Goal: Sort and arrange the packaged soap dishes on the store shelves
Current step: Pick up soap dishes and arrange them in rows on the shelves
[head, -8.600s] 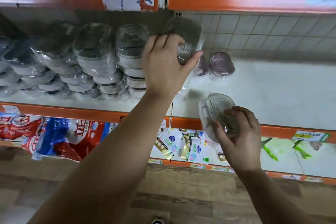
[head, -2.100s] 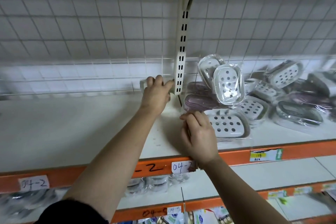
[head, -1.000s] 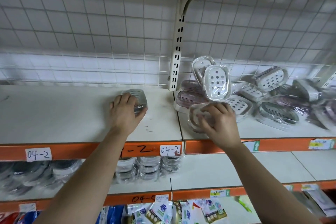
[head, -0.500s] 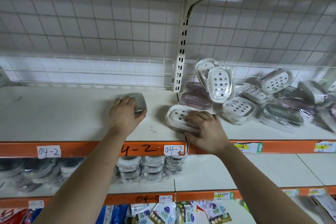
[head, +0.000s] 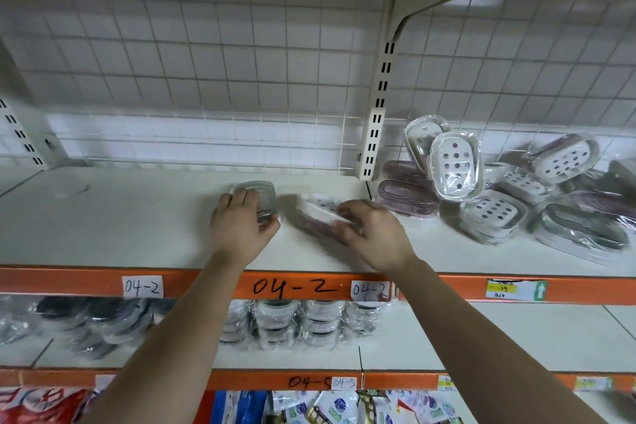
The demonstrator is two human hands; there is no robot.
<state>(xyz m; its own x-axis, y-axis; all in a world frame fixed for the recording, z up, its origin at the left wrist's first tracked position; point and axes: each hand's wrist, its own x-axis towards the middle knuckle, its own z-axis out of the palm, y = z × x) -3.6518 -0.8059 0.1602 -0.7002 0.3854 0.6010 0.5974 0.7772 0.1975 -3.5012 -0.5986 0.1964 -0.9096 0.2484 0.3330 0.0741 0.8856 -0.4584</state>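
On the upper white shelf (head: 120,217), my left hand (head: 241,224) grips a clear wrapped soap dish (head: 261,196) that sits on the shelf. Just to its right, my right hand (head: 371,234) holds a white-and-mauve wrapped soap dish (head: 318,215), tilted and blurred with motion, a short gap from the clear one. A loose pile of wrapped soap dishes (head: 499,189), white with holes and mauve, lies to the right of the slotted upright (head: 377,113).
A wire grid backs the shelf. The orange shelf edge (head: 292,286) carries "04-2" labels. The shelf below holds stacked clear wrapped dishes (head: 303,323) and darker ones at left. Packets hang at the bottom.
My right hand has carried the white-and-mauve dish left, past the upright, to beside the clear dish. My left hand stays on the clear dish.
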